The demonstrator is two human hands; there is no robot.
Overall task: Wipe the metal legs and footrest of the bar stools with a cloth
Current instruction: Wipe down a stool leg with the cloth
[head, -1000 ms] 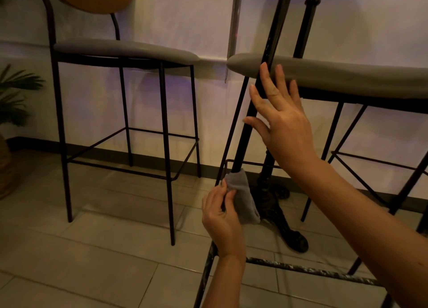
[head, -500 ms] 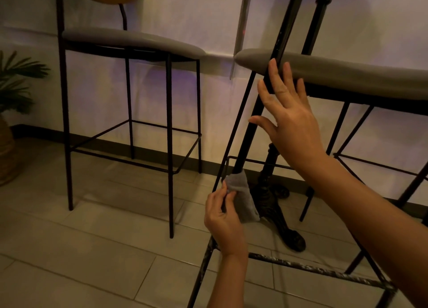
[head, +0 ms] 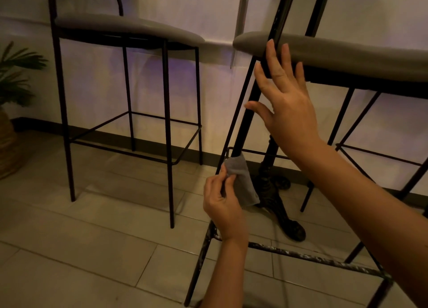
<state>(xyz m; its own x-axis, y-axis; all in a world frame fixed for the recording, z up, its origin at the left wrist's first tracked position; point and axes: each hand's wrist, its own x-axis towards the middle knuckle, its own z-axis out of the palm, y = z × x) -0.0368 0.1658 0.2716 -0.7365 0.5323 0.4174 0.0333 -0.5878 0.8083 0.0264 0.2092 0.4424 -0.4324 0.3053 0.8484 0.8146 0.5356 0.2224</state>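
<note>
At the left edge of the floor [head: 69, 249] a potted plant [head: 16, 76] stood by the wall, and beside it the far stool [head: 129, 29] waited upright on its four thin black legs, its footrest frame untouched by either of your hands.

Moving right, your left hand [head: 222, 203] pinched the grey cloth [head: 242, 180] between thumb and fingers [head: 218, 175], clamped on the fabric and holding it against the near stool's leg [head: 250, 104]. The cloth sat low on that leg, just above the scuffed footrest bar [head: 312, 256]. The leg's long axis ran from the lower left up toward the upper right, leaning out of vertical; that may have been partly the wide lens.

Further right, your right hand [head: 287, 99] had its fingers straight and spread, gripping nothing, at the front edge of the near stool's seat [head: 347, 55]; whether it touched the seat was hard to tell in the dim light.

You appeared to be mid-wipe on this leg. The next move likely called for sliding the cloth along the leg's axis, then onto the footrest bar below.
</note>
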